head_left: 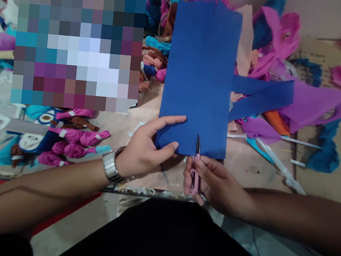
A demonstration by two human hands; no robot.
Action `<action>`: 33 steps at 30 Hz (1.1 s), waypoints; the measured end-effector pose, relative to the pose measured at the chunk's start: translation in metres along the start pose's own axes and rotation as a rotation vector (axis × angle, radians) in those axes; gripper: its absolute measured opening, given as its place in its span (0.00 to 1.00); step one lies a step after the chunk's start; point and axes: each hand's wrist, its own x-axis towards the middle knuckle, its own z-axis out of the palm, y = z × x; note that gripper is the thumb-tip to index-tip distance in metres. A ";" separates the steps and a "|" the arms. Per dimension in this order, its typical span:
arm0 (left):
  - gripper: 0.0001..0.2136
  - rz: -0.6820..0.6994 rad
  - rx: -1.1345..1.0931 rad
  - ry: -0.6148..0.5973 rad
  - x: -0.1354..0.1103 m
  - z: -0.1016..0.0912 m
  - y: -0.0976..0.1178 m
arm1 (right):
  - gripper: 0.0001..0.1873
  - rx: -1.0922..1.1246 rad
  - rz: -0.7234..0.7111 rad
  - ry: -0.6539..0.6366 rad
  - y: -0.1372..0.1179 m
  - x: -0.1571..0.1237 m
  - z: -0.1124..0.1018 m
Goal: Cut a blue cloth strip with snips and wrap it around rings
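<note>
A large blue rectangular sheet, of paper or cloth, lies in front of me with a slit at its far edge. My left hand rests on its near left corner, index finger stretched out and thumb apart; the other fingers are mostly hidden. A silver watch band circles that wrist. Gripped in my right hand is a small pair of scissors with pink handles. Their dark blades point away from me at the sheet's near edge and look closed or nearly so.
Blue strips and purple pieces lie right of the sheet, with a white stick nearby. Tied pink bundles lie at left beside a grey-handled tool. A pixelated block hides the upper left.
</note>
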 end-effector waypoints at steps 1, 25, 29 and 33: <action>0.26 0.004 0.000 0.002 0.000 0.000 0.000 | 0.17 0.002 0.000 0.003 0.000 0.000 0.000; 0.22 -0.117 -0.138 0.042 0.011 0.001 -0.005 | 0.21 -0.283 -0.103 -0.198 -0.009 -0.028 0.009; 0.20 -0.146 -0.119 0.045 0.013 0.000 -0.003 | 0.20 -0.166 -0.025 -0.122 -0.004 -0.025 0.007; 0.20 -0.162 -0.097 0.039 0.012 -0.002 0.001 | 0.21 -0.103 0.090 -0.116 0.002 -0.022 0.003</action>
